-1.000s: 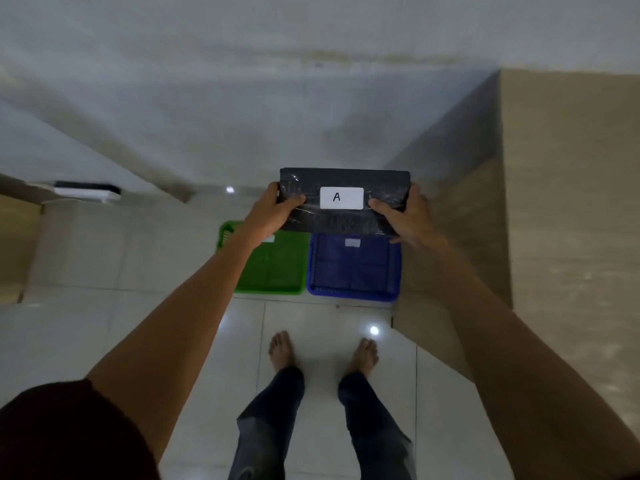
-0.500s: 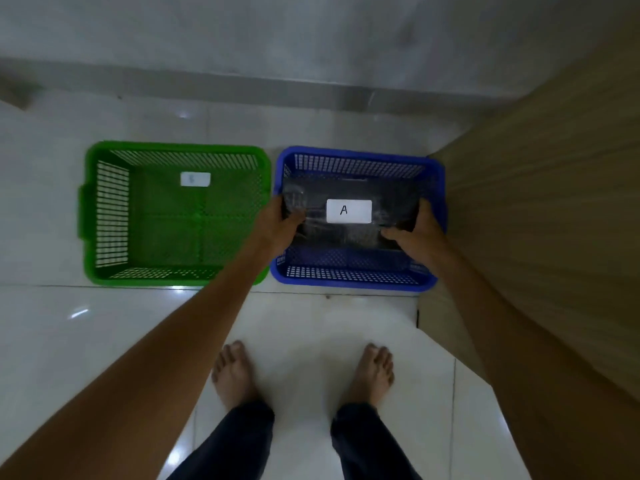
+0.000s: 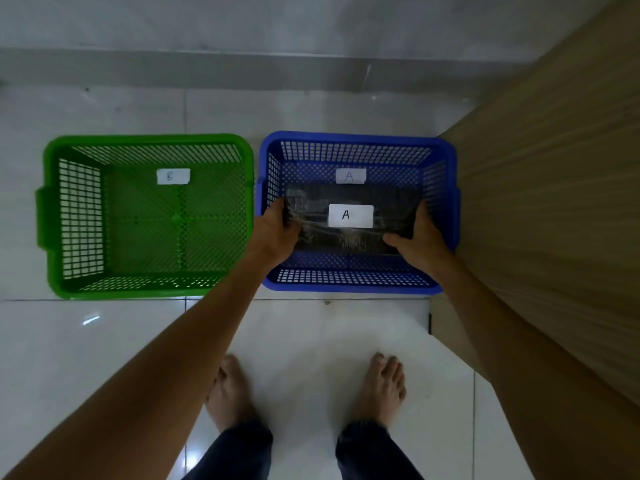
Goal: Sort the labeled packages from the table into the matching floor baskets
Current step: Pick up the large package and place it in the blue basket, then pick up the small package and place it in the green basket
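The black package (image 3: 349, 220) is inside the blue basket (image 3: 443, 216), held low over its floor. I cannot tell if it touches the floor yet. The left hand (image 3: 277, 230) grips the package's left end, with the thumb on top and the other fingers tucked under. The right hand (image 3: 420, 237) grips the right end the same way, thumb pressed flat on the shiny wrap.

The package has a white tag (image 3: 350, 215) with the letter A. The blue basket has a tag (image 3: 350, 176) on its far wall, and it also says A. So this looks like the right basket.

To do this step well, I think the person should keep the package flat, lower it to the middle of the basket floor, then slide both hands out to the sides.

The blue basket holds only this package. The green basket (image 3: 52, 216), just left of the blue one, has a B tag (image 3: 173, 176) and nothing else in it.
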